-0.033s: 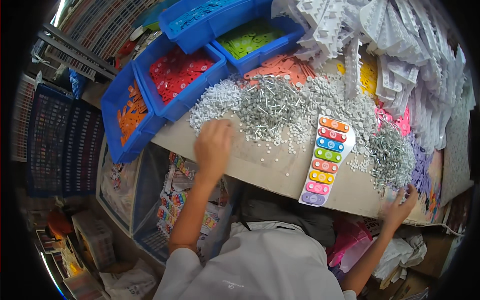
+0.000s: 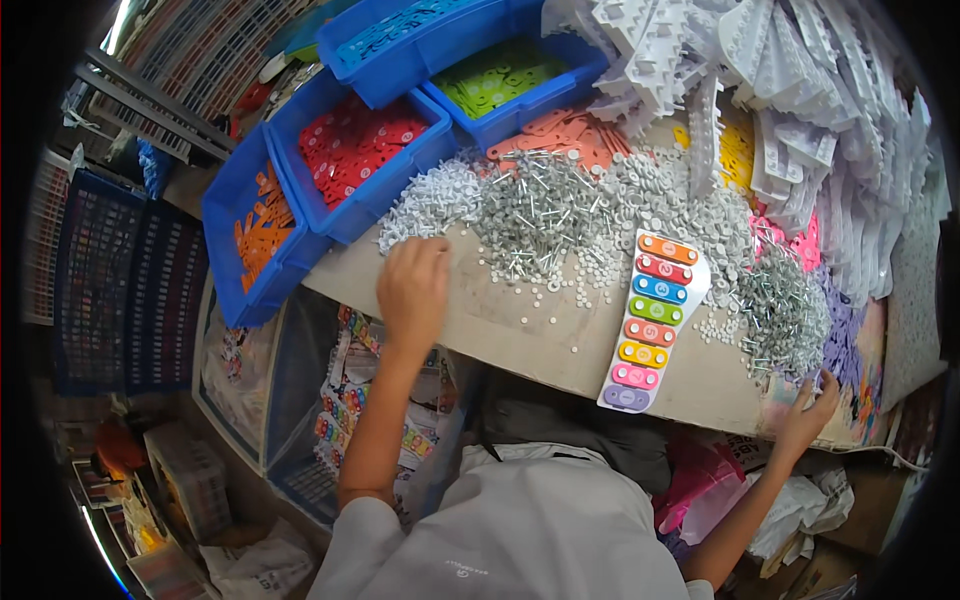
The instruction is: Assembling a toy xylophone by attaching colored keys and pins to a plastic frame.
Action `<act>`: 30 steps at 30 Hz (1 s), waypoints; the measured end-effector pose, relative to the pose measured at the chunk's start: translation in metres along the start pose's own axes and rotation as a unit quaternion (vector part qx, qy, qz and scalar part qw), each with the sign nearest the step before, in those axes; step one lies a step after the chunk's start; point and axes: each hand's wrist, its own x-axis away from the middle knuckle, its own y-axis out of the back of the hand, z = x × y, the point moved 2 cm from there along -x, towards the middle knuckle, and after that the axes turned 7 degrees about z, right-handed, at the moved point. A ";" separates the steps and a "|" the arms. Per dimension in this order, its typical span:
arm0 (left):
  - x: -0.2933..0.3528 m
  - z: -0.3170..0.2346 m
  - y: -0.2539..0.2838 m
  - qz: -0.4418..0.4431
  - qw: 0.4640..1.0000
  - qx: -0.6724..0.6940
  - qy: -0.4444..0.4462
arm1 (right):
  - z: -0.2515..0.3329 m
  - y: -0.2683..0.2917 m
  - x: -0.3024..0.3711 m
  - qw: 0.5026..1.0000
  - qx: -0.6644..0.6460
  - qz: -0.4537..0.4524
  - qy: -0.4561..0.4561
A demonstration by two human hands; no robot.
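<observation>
My left hand [image 2: 412, 290] is at the near edge of a pile of small white plastic parts [image 2: 432, 200], its fingers bent together and slightly blurred; whatever they pinch is hidden. At the far right my right hand [image 2: 808, 412] has its fingers closed beside the screws [image 2: 785, 315] and the purple plates [image 2: 843, 335]; something small may be between the fingertips. A toy xylophone [image 2: 650, 320] with a white base and a row of coloured bars lies between my hands, touched by neither. Behind it spread metal pins [image 2: 535, 215] and white washers [image 2: 655, 195].
Blue bins hold orange [image 2: 262, 230], red [image 2: 360, 150], green [image 2: 500, 80] and blue plates [image 2: 400, 35]. Salmon [image 2: 565, 140], yellow [image 2: 737, 155] and pink plates [image 2: 803, 245] lie loose. White plastic frames [image 2: 800, 70] are heaped at the back right. A crate with printed cards [image 2: 350, 410] stands below left.
My left hand has shifted slightly left and toward me, along the edge of the white parts. My right hand's fingers have drawn slightly closer together; the xylophone has not moved.
</observation>
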 end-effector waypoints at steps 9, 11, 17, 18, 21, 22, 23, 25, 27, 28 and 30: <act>0.012 0.026 -0.013 0.006 1.000 -0.018 -0.018 | -0.078 -0.033 0.010 0.993 0.066 0.071 -0.063; 0.013 0.019 -0.013 0.003 1.000 -0.011 -0.024 | -0.073 -0.032 0.011 0.995 0.065 0.055 -0.046; 0.038 -0.043 -0.003 0.110 0.919 0.359 0.116 | -0.081 -0.023 0.008 0.995 -0.007 0.052 -0.081; 0.044 -0.056 -0.002 0.162 0.884 0.428 0.101 | -0.082 -0.022 0.004 0.994 0.014 0.078 -0.075; 0.063 -0.093 -0.007 0.282 0.770 0.561 0.110 | -0.067 -0.016 0.002 0.988 -0.042 0.097 -0.109; 0.067 -0.103 -0.009 0.332 0.733 0.580 0.123 | -0.067 -0.014 0.003 0.988 -0.046 0.084 -0.121; 0.072 -0.111 -0.013 0.343 0.694 0.620 0.126 | -0.054 -0.012 0.002 0.988 -0.045 0.085 -0.122; 0.076 -0.125 -0.022 0.375 0.617 0.675 0.150 | -0.008 0.003 0.006 0.990 -0.082 -0.033 -0.113; 0.079 -0.132 -0.030 0.405 0.598 0.672 0.165 | 0.025 0.005 0.017 0.984 -0.161 -0.028 -0.073; 0.082 -0.134 -0.032 0.430 0.580 0.668 0.180 | 0.049 0.006 0.023 0.970 -0.242 -0.024 -0.029; 0.084 -0.137 -0.038 0.440 0.573 0.665 0.192 | 0.116 0.012 0.038 0.925 -0.378 0.043 -0.011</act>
